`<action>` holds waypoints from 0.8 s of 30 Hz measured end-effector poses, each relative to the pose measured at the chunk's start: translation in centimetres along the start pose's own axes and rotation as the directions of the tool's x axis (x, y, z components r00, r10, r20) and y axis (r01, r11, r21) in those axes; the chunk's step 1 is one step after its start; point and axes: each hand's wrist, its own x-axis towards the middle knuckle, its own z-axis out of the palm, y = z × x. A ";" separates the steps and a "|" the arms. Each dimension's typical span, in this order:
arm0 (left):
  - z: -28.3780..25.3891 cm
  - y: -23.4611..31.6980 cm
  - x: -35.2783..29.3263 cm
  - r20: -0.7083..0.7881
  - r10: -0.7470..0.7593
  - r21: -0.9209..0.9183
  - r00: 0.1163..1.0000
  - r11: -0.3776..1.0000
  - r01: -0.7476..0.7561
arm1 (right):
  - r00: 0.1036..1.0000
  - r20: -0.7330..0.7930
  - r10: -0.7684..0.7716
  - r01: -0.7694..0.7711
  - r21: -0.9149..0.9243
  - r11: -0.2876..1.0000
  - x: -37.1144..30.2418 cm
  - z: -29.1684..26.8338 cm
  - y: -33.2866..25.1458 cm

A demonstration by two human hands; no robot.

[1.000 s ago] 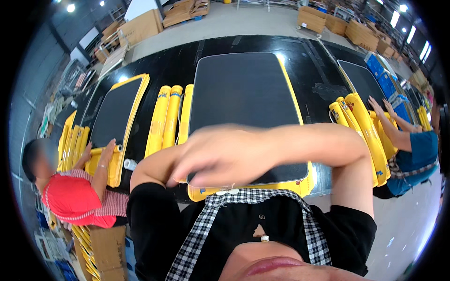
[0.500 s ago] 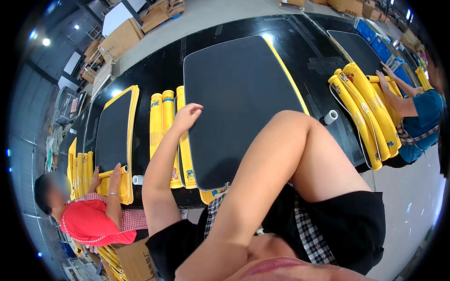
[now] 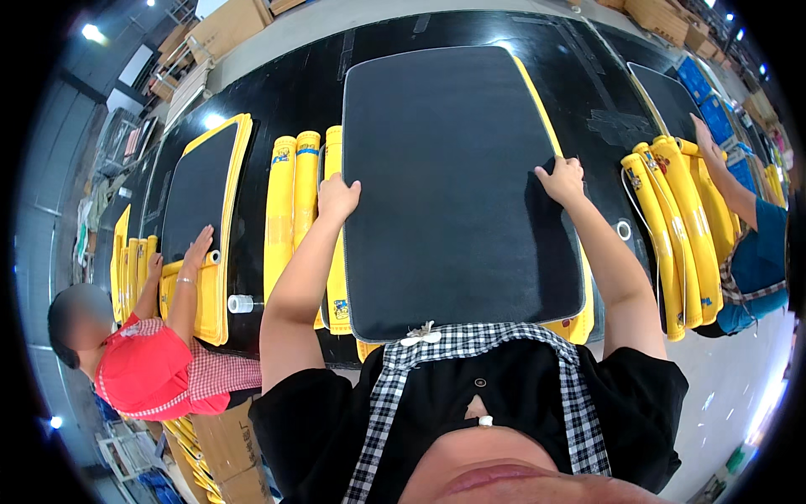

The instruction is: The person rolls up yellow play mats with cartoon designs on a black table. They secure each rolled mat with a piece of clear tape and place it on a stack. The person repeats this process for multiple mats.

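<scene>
- Table: the black table point(image 3: 588, 92) spans the floor in front of me and carries the mats and rolls below.
- Co-workers: 2 in view. The co-worker in red point(image 3: 151, 370) is at the left; the co-worker in blue-green point(image 3: 756, 239) is at the right.
- Mats: 3 dark faces are visible. The central mat point(image 3: 453, 193) lies flat in front of the person, above yellow material point(image 3: 581, 329) that shows at its right side and near edge. The left mat point(image 3: 200, 197) and the right mat point(image 3: 666, 94) lie before the co-workers.
- Yellow rolls: 3 stand just left of the central mat (outer roll point(image 3: 280, 197)). At least 3 are grouped at the right (front roll point(image 3: 651, 239)); overlap prevents an exact count.
- Hands: 2, at opposite edges of the central mat. Right hand point(image 3: 564, 180): thumb spread well away from the fingers, over the dark face; a firm hold cannot be confirmed. Left hand point(image 3: 338, 198): fingers bent at the left edge; grip width and hold cannot be determined.
- White rolls: 2, 1 at left point(image 3: 242, 304), 1 at right point(image 3: 623, 230).
</scene>
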 end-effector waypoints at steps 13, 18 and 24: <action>-0.1 1.3 8.0 0.166 -0.389 -0.035 0.906 0.916 0.399 | 0.944 0.275 0.182 -0.267 0.313 0.911 7.0 0.7 0.4; 0.2 4.2 5.6 0.033 -0.375 0.110 0.926 0.923 0.370 | 0.999 -0.015 -0.038 0.040 0.181 0.983 4.6 -0.2 -0.5; 0.8 4.1 3.4 0.076 -0.209 0.164 0.975 0.967 0.194 | 0.992 -0.122 0.000 0.015 0.118 0.993 7.2 -1.6 3.2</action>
